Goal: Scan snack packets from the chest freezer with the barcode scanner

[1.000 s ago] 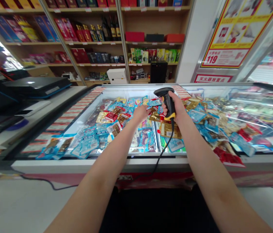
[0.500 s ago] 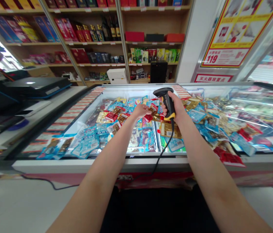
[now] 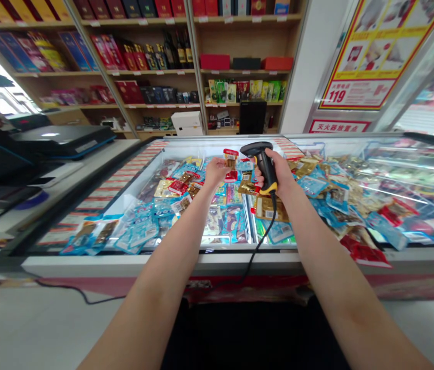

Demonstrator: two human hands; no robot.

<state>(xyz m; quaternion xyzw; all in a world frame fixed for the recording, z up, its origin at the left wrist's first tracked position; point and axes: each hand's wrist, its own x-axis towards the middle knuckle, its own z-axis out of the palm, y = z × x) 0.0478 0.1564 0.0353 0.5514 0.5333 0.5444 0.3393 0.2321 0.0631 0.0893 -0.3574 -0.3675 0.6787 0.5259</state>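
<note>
My right hand (image 3: 279,172) is wrapped round the grip of a black and yellow barcode scanner (image 3: 265,167), whose head points left. Its black cable hangs down over the front edge of the freezer. In my left hand (image 3: 215,172) is a small red and brown snack packet (image 3: 231,161), pinched by its side and held upright above the pile. The packet stands just left of the scanner's head, apart from it. Below both hands lie many blue, red and gold snack packets (image 3: 245,184) on the glass top of the chest freezer (image 3: 124,264).
A counter with a dark flat device (image 3: 64,139) stands at the left. Shelves (image 3: 236,70) with boxes, bottles and bags line the back. More packets (image 3: 340,195) are heaped on the right, with a red one (image 3: 365,252) overhanging the front edge. A black cable (image 3: 81,293) loops at lower left.
My left hand has lifted the red and brown packet from the pile and turned it upright. The scanner in my right hand has shifted slightly to the left.
</note>
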